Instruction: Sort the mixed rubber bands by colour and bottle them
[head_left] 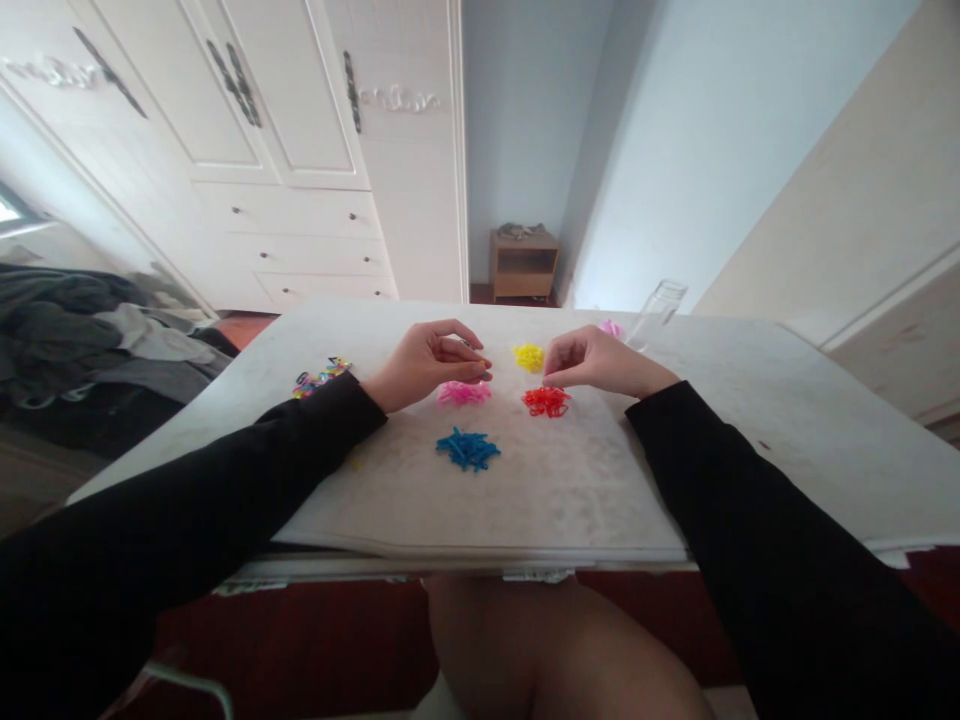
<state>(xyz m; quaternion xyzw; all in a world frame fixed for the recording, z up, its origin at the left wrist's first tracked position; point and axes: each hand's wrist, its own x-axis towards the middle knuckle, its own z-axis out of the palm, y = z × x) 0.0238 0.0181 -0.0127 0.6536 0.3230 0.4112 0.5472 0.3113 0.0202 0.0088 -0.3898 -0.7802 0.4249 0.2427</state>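
My left hand (pixel 441 362) is closed in a pinch over a pile of small pink pieces (pixel 464 394). A tiny reddish-orange bit shows at its fingertips, too small to name. My right hand (pixel 589 358) pinches with its fingertips down at the top edge of a pile of small red loop-like pieces (pixel 546 403); what it holds, if anything, is hidden. Just left of the right hand lies a yellow pile (pixel 529 357). Nearer to me is a pile of narrow blue pieces (pixel 468 449). Mixed multicoloured pieces (pixel 322 378) lie beside my left forearm, partly covered by the sleeve.
A clear glass jar or bottle (pixel 658 312) stands tilted-looking behind my right wrist, with a pinkish-purple pile (pixel 611 328) beside it. The white table (pixel 585 500) has its front edge close to my legs. Dark clothes (pixel 82 340) are heaped at the left.
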